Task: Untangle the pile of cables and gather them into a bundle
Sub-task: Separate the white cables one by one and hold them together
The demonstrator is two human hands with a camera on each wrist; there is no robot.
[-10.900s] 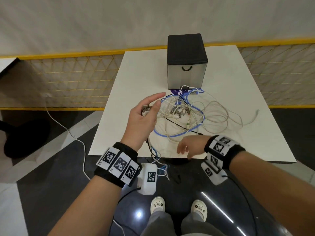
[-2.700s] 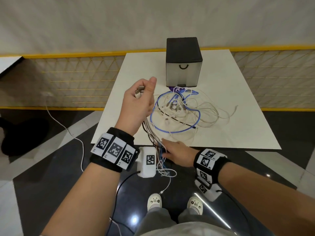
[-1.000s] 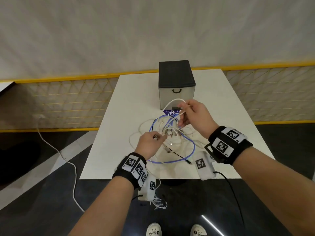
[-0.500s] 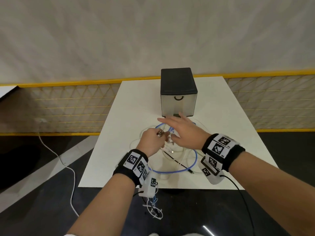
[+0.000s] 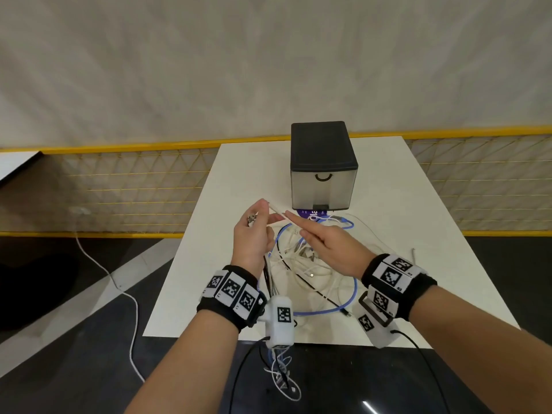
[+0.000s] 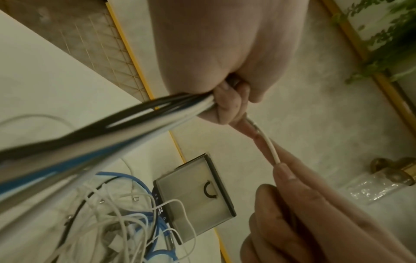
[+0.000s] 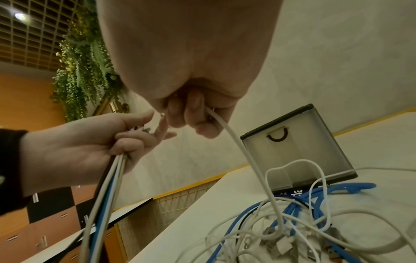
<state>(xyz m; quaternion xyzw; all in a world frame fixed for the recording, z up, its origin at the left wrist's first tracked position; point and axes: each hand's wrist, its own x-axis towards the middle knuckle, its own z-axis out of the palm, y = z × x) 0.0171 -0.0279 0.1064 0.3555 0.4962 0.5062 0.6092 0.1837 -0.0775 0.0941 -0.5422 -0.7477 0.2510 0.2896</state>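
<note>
Above the white table (image 5: 245,174), the left hand (image 5: 254,237) grips a bunch of cables (image 5: 268,276) that hang past its wrist over the near edge. The right hand (image 5: 331,249) pinches a white cable (image 5: 277,211) whose end reaches the left fingertips. A loose tangle (image 5: 313,264) lies beneath, near a black-lidded box (image 5: 322,165).

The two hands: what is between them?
A short stretch of white cable spans from the left hand to the right hand, clearest in the left wrist view.
</note>
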